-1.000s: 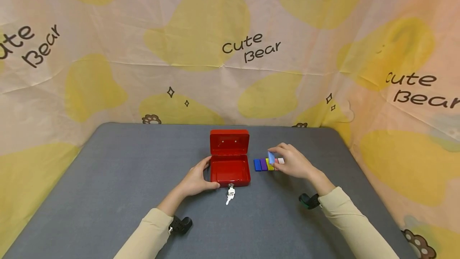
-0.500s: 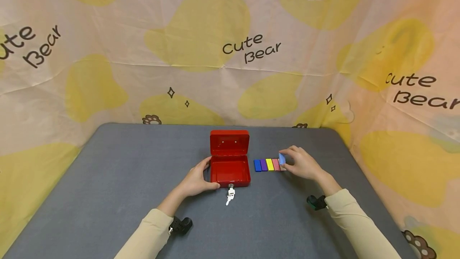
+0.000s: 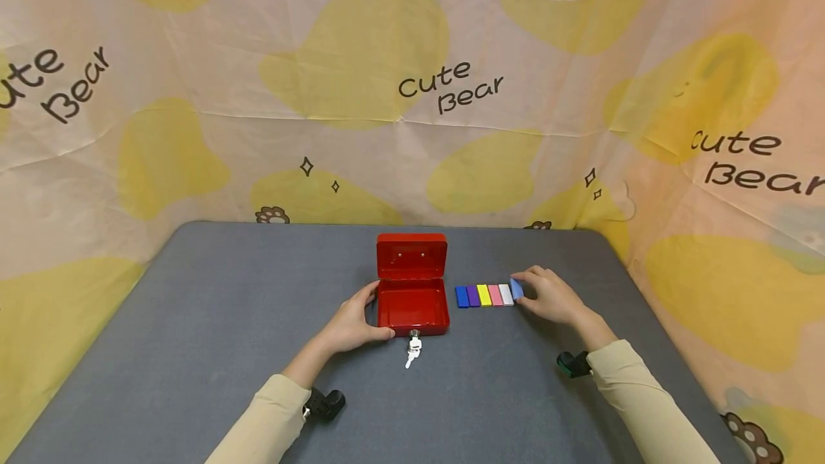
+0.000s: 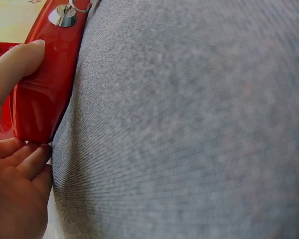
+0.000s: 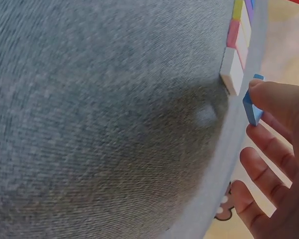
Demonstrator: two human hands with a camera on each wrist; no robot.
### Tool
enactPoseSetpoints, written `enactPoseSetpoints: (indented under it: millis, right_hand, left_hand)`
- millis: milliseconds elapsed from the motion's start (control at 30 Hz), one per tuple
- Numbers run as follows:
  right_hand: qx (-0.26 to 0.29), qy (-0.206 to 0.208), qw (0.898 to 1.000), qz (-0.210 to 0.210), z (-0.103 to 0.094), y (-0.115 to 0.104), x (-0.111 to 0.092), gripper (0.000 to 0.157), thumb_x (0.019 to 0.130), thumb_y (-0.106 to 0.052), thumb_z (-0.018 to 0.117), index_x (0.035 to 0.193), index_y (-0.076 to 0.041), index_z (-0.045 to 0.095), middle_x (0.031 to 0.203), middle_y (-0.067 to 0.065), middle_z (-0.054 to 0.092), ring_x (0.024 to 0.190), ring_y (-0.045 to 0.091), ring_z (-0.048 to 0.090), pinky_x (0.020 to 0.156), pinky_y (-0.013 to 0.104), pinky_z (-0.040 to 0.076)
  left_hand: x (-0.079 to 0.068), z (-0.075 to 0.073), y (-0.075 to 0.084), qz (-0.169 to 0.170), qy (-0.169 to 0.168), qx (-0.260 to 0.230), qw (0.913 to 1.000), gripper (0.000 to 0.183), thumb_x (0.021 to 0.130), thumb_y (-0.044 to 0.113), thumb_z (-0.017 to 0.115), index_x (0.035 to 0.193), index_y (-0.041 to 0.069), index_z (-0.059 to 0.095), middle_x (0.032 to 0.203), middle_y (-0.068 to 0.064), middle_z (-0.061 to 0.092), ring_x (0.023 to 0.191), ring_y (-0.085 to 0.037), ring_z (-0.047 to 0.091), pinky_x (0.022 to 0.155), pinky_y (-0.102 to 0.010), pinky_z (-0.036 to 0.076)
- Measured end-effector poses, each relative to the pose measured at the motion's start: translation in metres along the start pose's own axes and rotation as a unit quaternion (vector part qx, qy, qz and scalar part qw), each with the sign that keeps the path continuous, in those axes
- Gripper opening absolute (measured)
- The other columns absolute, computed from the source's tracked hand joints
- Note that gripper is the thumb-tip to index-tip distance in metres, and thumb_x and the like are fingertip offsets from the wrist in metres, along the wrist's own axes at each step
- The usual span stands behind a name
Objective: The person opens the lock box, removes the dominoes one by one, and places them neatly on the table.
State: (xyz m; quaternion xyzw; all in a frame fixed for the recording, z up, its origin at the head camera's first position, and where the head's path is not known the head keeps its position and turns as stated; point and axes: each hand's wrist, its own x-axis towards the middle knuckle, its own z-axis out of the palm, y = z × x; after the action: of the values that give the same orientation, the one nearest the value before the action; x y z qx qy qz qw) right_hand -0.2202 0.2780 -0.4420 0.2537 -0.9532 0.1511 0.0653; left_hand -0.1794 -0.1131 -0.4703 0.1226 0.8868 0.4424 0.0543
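Observation:
A red cash box (image 3: 413,306) stands on the table with its lid (image 3: 411,255) raised and its inside bare. My left hand (image 3: 351,321) grips the box's front left corner, thumb on the front wall and fingers at the side. Keys (image 3: 414,349) hang from the lock (image 4: 65,16) on the front. Between thumb and fingers, my right hand (image 3: 551,296) pinches a light blue rectangular block (image 5: 254,102), tilted, above the table. It is just off the right end of a row of blocks: dark blue (image 3: 462,297), purple (image 3: 473,296), yellow (image 3: 484,296), pink (image 3: 495,296) and white (image 3: 506,296).
The grey cloth-covered table (image 3: 258,278) reaches back to a printed fabric backdrop (image 3: 361,56), which also rises at both sides. Black camera mounts (image 3: 325,404) are worn at the wrists.
My right hand has carried the light blue block rightward, from over the yellow block to beyond the white one, uncovering the pink and white blocks. My left hand stays on the box.

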Motion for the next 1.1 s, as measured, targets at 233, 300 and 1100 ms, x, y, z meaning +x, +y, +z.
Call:
enactPoseSetpoints:
  millis: [233, 300, 1100]
  right_hand:
    - [-0.004, -0.010, 1.000, 0.013, 0.004, 0.004, -0.003, 0.043, 0.076, -0.012, 0.073, 0.117, -0.003, 0.062, 0.104, 0.014, 0.060, 0.087, 0.028, 0.055, 0.075, 0.046, 0.048]
    - [-0.005, -0.013, 1.000, 0.013, 0.006, 0.005, -0.003, 0.043, 0.076, -0.013, 0.073, 0.117, -0.003, 0.062, 0.104, 0.015, 0.060, 0.088, 0.029, 0.056, 0.076, 0.048, 0.048]
    - [-0.032, -0.027, 0.999, 0.009, 0.013, 0.010, 0.000, 0.042, 0.077, -0.017, 0.072, 0.117, -0.005, 0.063, 0.107, 0.013, 0.060, 0.092, 0.030, 0.057, 0.079, 0.048, 0.048]
  left_hand:
    - [0.000, 0.000, -0.001, 0.001, 0.002, 0.001, 1.0000, 0.093, 0.064, 0.029, 0.082, 0.140, 0.004, 0.034, 0.139, -0.015, 0.042, 0.123, -0.030, 0.047, 0.098, -0.045, 0.041]
    - [0.000, 0.000, -0.001, 0.002, 0.002, 0.002, 1.0000, 0.093, 0.064, 0.029, 0.082, 0.140, 0.004, 0.034, 0.139, -0.015, 0.042, 0.123, -0.030, 0.047, 0.098, -0.045, 0.041]
    - [0.003, 0.001, -0.002, 0.002, 0.002, -0.002, 1.0000, 0.093, 0.064, 0.029, 0.082, 0.140, 0.005, 0.033, 0.139, -0.014, 0.042, 0.124, -0.030, 0.047, 0.097, -0.046, 0.042]
